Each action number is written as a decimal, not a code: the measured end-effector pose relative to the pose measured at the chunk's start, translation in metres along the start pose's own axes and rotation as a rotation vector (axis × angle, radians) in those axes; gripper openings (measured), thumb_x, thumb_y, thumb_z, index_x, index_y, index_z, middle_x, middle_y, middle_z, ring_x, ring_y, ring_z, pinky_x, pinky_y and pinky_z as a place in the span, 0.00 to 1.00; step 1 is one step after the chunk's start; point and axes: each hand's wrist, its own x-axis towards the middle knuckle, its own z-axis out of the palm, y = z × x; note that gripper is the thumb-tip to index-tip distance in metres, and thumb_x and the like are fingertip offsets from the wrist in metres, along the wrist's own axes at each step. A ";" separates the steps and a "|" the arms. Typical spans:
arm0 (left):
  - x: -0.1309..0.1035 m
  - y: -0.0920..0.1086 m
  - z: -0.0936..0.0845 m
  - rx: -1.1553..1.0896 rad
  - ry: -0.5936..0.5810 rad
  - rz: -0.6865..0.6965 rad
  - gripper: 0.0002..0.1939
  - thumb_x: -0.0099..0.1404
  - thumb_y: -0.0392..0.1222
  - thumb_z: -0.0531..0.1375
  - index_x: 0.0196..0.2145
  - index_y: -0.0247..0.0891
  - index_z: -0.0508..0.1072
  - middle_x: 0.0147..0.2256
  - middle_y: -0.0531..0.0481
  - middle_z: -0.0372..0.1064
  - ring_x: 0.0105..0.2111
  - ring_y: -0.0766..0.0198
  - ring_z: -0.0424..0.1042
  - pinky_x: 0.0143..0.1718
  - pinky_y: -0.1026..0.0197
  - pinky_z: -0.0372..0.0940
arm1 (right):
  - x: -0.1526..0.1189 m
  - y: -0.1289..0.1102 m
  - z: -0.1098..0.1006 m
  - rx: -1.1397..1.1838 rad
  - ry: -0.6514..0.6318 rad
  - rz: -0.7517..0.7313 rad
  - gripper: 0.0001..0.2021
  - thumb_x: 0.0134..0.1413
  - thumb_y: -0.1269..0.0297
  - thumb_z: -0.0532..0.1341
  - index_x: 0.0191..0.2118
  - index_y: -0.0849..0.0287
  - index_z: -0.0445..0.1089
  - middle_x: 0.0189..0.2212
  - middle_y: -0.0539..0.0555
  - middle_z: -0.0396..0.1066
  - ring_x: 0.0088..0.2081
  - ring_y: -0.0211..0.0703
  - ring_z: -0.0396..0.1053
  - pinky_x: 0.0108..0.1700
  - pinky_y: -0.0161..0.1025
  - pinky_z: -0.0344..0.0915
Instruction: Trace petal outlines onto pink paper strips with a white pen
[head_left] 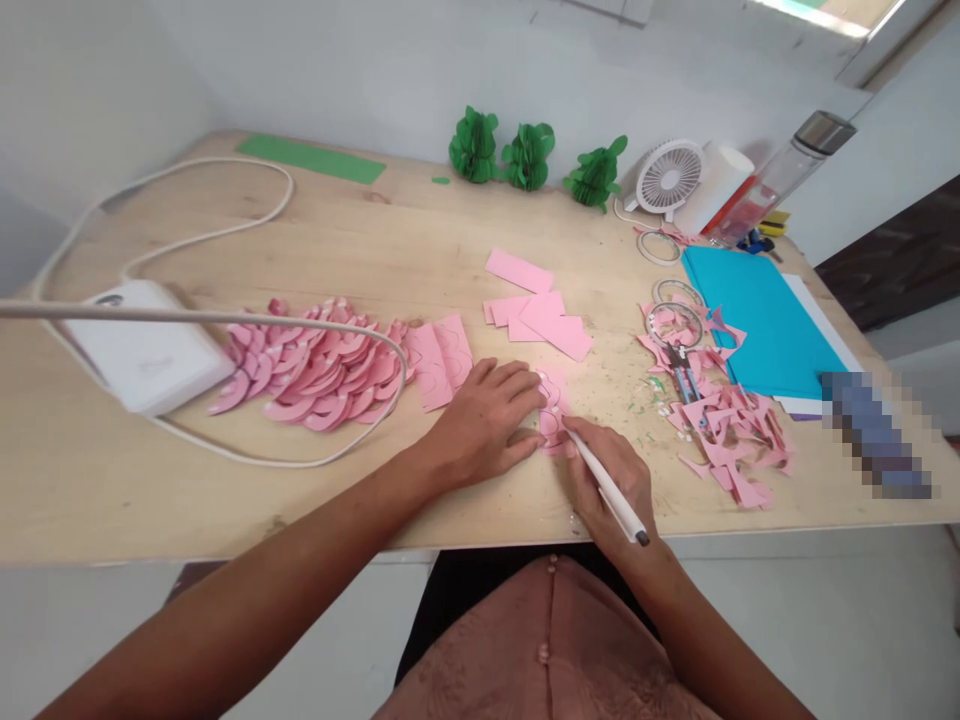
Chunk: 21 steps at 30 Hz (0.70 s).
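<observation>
My right hand (616, 478) is closed around a white pen (609, 490). The pen's tip meets a small pink paper strip (551, 432) that bears curved drawn outlines. My left hand (491, 415) lies flat with fingers stretched, its fingertips at the strip's left edge. Just left of that hand are pink paper pieces (439, 360) with drawn curves. Beyond them spreads a heap of cut curved pink paper pieces (337, 370). Plain pink paper rectangles (536, 310) lie a little above my hands.
A white cable (330, 325) loops over the heap from a white box (146, 350). Pink scraps (739, 450), pliers-like cutters (682, 375) and tape rolls (675, 325) lie right, near blue sheets (765, 315). Green paper shapes (529, 157), a fan (670, 178) and a bottle (780, 180) stand behind.
</observation>
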 end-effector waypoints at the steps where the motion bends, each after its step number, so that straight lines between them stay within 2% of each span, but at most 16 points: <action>1: 0.000 0.000 0.000 -0.003 -0.003 0.001 0.11 0.64 0.42 0.57 0.43 0.37 0.69 0.52 0.41 0.67 0.57 0.49 0.60 0.58 0.44 0.52 | 0.000 -0.001 0.000 0.005 0.007 -0.002 0.11 0.64 0.70 0.54 0.49 0.60 0.70 0.40 0.58 0.77 0.41 0.46 0.74 0.44 0.44 0.70; 8: 0.000 -0.001 0.000 -0.015 0.003 0.006 0.11 0.63 0.42 0.57 0.43 0.38 0.69 0.52 0.42 0.67 0.57 0.49 0.60 0.57 0.44 0.53 | 0.000 -0.003 -0.003 0.080 0.007 0.101 0.12 0.63 0.69 0.54 0.48 0.59 0.71 0.43 0.58 0.76 0.44 0.46 0.74 0.47 0.44 0.71; 12: 0.000 0.000 -0.001 -0.008 -0.002 0.001 0.10 0.64 0.41 0.56 0.43 0.38 0.70 0.53 0.42 0.67 0.58 0.49 0.59 0.57 0.45 0.53 | 0.000 0.001 0.001 0.069 0.060 0.072 0.12 0.63 0.68 0.54 0.48 0.59 0.70 0.42 0.58 0.77 0.43 0.46 0.75 0.47 0.44 0.71; 21: -0.001 0.001 -0.001 0.004 0.011 -0.003 0.10 0.64 0.41 0.56 0.43 0.38 0.70 0.53 0.42 0.67 0.58 0.49 0.60 0.57 0.44 0.52 | -0.002 0.010 0.005 -0.067 0.039 0.086 0.14 0.64 0.68 0.53 0.53 0.58 0.68 0.44 0.57 0.76 0.46 0.49 0.72 0.49 0.48 0.66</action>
